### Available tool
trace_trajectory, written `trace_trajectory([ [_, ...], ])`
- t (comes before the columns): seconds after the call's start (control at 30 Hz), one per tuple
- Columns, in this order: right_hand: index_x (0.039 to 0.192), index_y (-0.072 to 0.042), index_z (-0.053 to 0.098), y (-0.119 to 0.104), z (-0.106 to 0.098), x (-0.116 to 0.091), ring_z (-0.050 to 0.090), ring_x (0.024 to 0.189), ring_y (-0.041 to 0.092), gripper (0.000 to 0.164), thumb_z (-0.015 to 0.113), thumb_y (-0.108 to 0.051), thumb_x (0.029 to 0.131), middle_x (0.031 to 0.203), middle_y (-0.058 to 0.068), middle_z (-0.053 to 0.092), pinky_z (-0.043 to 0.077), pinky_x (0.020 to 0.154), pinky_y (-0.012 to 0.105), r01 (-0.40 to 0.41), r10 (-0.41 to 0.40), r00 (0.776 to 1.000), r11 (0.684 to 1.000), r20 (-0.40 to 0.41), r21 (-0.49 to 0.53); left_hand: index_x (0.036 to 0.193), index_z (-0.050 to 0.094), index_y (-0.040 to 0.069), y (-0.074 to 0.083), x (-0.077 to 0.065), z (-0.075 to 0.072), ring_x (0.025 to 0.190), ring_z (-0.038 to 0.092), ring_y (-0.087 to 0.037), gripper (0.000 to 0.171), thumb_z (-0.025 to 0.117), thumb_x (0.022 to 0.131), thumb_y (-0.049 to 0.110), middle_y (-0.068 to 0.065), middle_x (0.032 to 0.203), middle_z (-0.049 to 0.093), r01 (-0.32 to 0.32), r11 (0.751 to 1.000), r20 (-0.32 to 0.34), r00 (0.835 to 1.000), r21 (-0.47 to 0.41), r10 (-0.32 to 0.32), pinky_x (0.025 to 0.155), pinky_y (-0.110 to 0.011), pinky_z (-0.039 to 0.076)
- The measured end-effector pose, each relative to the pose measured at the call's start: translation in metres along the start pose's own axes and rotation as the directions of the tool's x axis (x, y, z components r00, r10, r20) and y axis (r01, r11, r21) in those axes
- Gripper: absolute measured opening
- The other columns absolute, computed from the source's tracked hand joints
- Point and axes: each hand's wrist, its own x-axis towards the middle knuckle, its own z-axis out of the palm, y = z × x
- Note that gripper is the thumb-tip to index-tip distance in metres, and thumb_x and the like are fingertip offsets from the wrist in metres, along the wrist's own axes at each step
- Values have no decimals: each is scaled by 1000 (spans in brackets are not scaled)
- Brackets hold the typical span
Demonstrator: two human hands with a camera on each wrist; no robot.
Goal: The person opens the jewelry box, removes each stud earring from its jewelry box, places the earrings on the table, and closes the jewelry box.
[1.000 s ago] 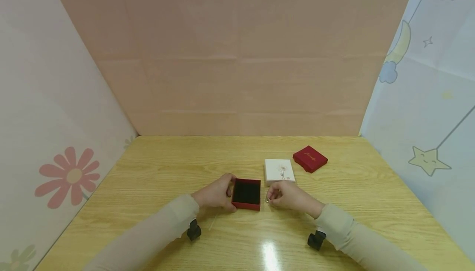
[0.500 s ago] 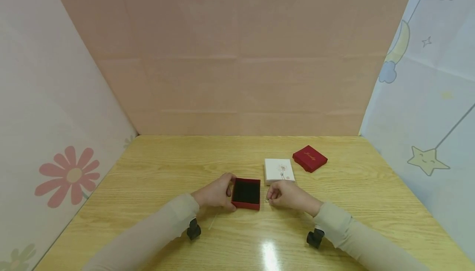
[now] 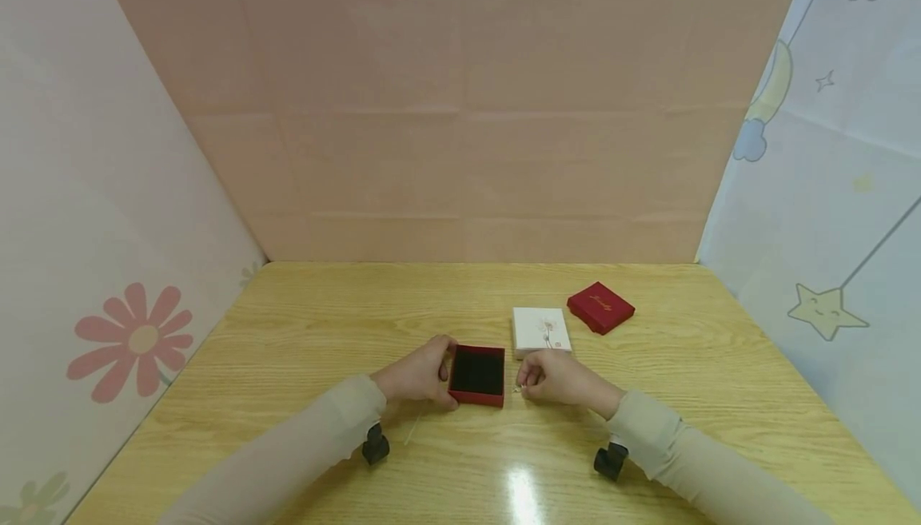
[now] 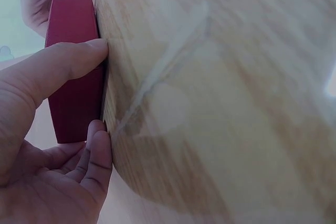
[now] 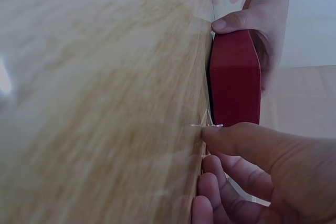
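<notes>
A small square red box [image 3: 476, 399] stands on the table with a black pad [image 3: 478, 371] filling its inside. My left hand [image 3: 420, 373] grips it from the left side; in the left wrist view the thumb lies along the red wall [image 4: 73, 103]. Just right of the box, my right hand [image 3: 554, 379] pinches a tiny shiny silvery piece [image 3: 517, 388] between thumb and fingers, low over the table. The right wrist view shows this silvery piece [image 5: 208, 125] at the thumb tip; its exact kind is too small to tell.
A white box [image 3: 541, 328] with a flower print sits behind my right hand. Farther back to the right lies a red lid [image 3: 601, 307] with gold lettering. A thin pale strip [image 3: 412, 431] shows on the wooden table [image 3: 345, 301] below my left hand.
</notes>
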Motion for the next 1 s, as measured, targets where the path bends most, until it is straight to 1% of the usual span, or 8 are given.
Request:
trace_trajectory([
  [0.33,83,-9,66,3,2,0,53,68,2,11,75,-4,79,73,-7,61,46,63,20,10,-10,1000,1000,-12,2,132,39,0,-1,1,1,84,47,-18,84,89,66,9,-5,99,50,6,1000,0,1000,-3,-6,66,-26,42],
  [0.53,83,-9,66,4,2,1,53,67,3,12,75,-3,79,73,-6,61,46,62,20,21,-21,1000,1000,-15,1,132,38,0,-2,1,1,83,47,-17,84,89,66,8,-6,98,50,-3,1000,2,1000,-4,3,65,-25,42],
  [0.77,84,-10,66,3,2,0,53,68,3,13,76,-4,78,73,-6,61,46,62,20,15,-15,1000,1000,-15,-4,132,39,0,0,1,0,83,47,-17,83,89,66,9,-5,98,50,-1,1000,-2,1000,4,1,67,-26,42],
  [1.0,84,-8,66,0,1,-1,52,67,4,13,75,-2,77,73,-5,60,45,60,20,5,-5,1000,1000,-12,15,134,37,0,0,0,1,84,47,-17,86,89,65,8,-4,103,48,15,1000,-1,1000,-7,-15,69,-27,41],
])
